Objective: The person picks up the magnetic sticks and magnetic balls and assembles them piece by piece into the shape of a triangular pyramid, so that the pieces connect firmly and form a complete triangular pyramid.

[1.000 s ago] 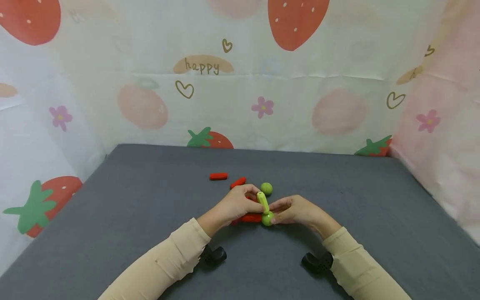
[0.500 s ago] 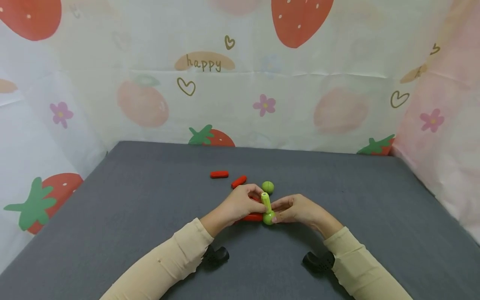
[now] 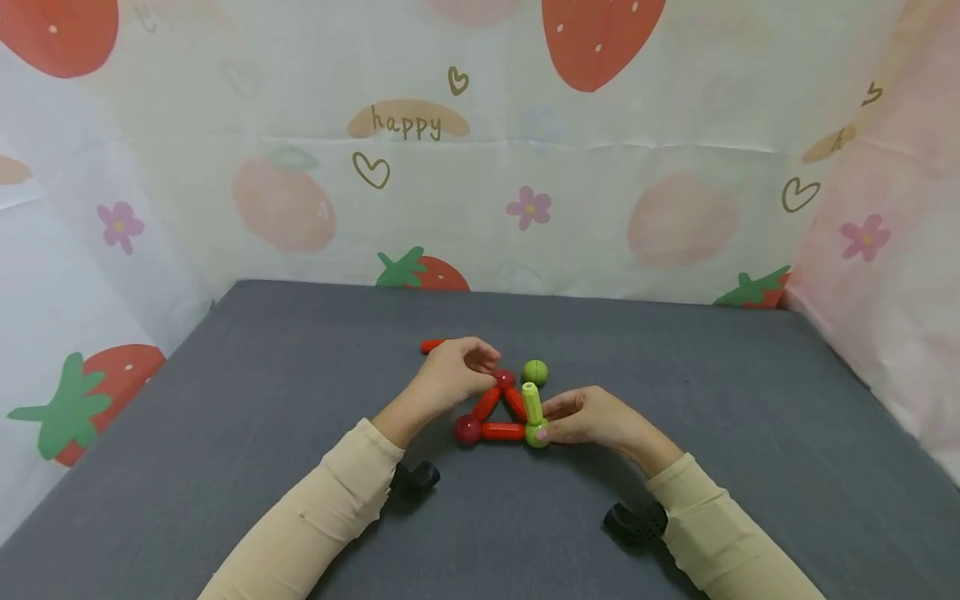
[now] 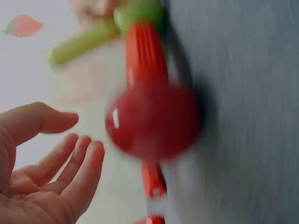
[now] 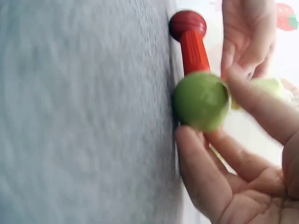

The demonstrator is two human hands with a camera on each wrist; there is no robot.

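Note:
A triangle of red rods (image 3: 502,432) lies on the grey tabletop, with dark red balls (image 3: 467,430) at its left and far corners. A green ball (image 3: 536,434) makes the right corner, and a yellow-green rod (image 3: 531,403) stands up from it. My right hand (image 3: 592,419) pinches this green ball between thumb and fingers, as the right wrist view also shows. My left hand (image 3: 453,371) is beside the far corner, fingers loosely bent and holding nothing; in the left wrist view a gap shows between thumb and fingertips.
Behind the triangle lies a loose green ball (image 3: 536,372). A loose red rod (image 3: 432,346) peeks out past my left hand, which hides a second one. Black wrist devices (image 3: 635,525) hang below both sleeves. A strawberry-print cloth (image 3: 585,217) rises at the table's far edge.
My left hand has let go of the yellow-green rod and moved left and away from me, uncovering the triangle. My right hand stays at the green ball.

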